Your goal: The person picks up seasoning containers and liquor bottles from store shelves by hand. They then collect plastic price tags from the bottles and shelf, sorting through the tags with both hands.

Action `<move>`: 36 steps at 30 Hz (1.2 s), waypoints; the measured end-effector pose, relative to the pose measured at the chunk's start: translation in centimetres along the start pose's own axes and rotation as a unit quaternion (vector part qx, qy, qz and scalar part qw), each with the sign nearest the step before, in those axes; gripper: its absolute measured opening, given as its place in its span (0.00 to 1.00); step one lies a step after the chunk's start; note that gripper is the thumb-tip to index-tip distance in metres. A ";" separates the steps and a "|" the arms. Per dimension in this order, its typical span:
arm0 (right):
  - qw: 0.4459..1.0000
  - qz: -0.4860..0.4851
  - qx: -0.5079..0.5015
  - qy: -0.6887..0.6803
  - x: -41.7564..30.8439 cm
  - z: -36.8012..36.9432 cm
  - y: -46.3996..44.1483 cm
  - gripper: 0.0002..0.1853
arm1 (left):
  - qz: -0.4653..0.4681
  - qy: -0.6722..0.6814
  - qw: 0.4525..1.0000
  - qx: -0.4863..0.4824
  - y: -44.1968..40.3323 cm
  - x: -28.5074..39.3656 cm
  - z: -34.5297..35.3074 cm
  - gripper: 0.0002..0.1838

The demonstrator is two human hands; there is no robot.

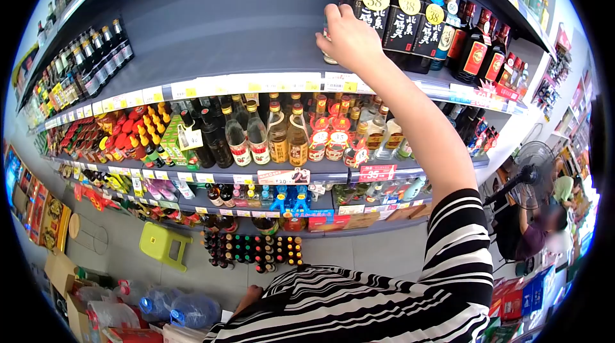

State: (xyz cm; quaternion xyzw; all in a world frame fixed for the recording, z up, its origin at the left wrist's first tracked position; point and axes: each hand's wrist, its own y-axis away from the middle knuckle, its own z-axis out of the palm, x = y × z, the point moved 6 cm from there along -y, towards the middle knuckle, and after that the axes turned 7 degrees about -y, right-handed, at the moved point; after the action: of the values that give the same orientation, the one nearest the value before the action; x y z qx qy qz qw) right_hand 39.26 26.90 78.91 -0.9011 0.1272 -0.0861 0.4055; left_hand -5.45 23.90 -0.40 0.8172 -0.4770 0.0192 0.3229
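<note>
My right hand (352, 38) is raised to the upper shelf (224, 48), its fingers closed round a small clear bottle (328, 59). Most of that bottle is hidden behind the hand; only its base and a bit of its side show. Just right of the hand stand dark boxed liquor bottles (402, 25) with round yellow "58" and "38" tags and blue tops. My left hand (251, 294) is low beside my striped shirt, above the floor, mostly cut off by the shirt, so its fingers cannot be made out.
Dark sauce bottles (96, 61) line the upper shelf's left end. Clear and amber bottles (277, 131) fill the shelf below. On the floor are several rows of small bottles (250, 250), a green stool (163, 245) and large plastic jugs (192, 308). A fan (528, 173) and a seated person (535, 237) are at right.
</note>
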 end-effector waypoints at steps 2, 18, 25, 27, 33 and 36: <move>0.999 0.028 -0.021 0.033 -0.1 0.5 -1.0 0.23 | -0.019 -0.030 0.999 0.009 0.0 -0.3 0.4 0.18; 0.992 0.096 -0.063 0.045 1.5 3.0 -2.3 0.25 | -0.021 0.086 0.993 0.072 -0.7 -1.5 0.2 0.13; 0.996 0.073 -0.048 0.014 1.2 2.4 -2.3 0.29 | -0.196 0.203 0.959 0.029 -0.3 -3.0 1.9 0.18; 0.997 0.067 -0.032 -0.001 1.0 1.7 -2.0 0.30 | -0.195 0.207 0.959 0.013 -1.8 -4.9 4.4 0.19; 0.996 0.000 0.087 -0.021 0.1 -1.4 -0.8 0.33 | -0.144 0.171 0.974 0.017 -1.8 -4.6 3.3 0.19; 0.992 -0.013 0.125 -0.013 -0.6 -4.0 -0.2 0.33 | -0.033 0.047 0.998 0.027 -0.9 -3.3 1.1 0.18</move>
State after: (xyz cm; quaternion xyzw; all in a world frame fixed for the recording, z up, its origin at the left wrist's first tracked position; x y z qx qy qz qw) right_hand 37.64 24.36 81.67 -0.8458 0.0985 -0.0948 0.5157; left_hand -6.81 26.15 -2.85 0.8390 -0.4338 0.0600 0.3229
